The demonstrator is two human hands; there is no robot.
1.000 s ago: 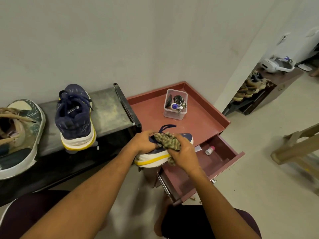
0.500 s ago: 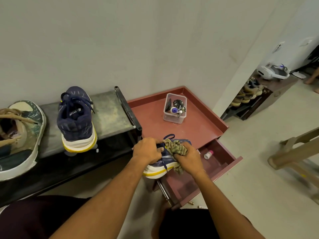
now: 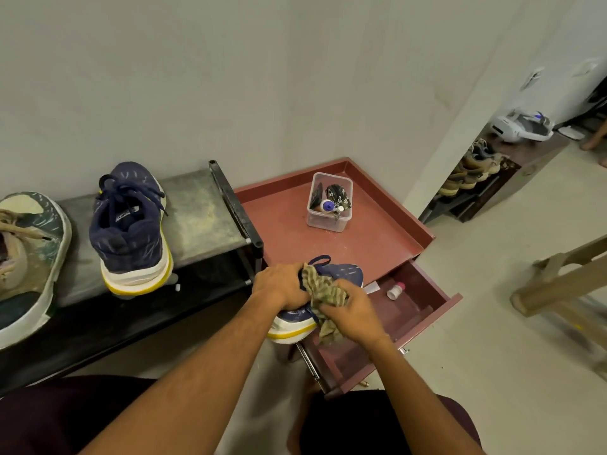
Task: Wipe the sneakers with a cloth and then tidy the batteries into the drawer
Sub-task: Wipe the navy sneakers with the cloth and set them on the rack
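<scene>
Our left hand [image 3: 282,285] curls over the top of the navy sneaker [image 3: 345,272], gripping it above the front edge of the red cabinet [image 3: 371,238]. Our right hand [image 3: 354,311] bunches the striped cloth [image 3: 323,290] in its fingers and presses it against the sneaker's side, touching the left hand. Beneath them the drawer [image 3: 427,284] stands open. The matching sneaker [image 3: 131,231] sits on the grey shelf [image 3: 200,218], well to the left.
</scene>
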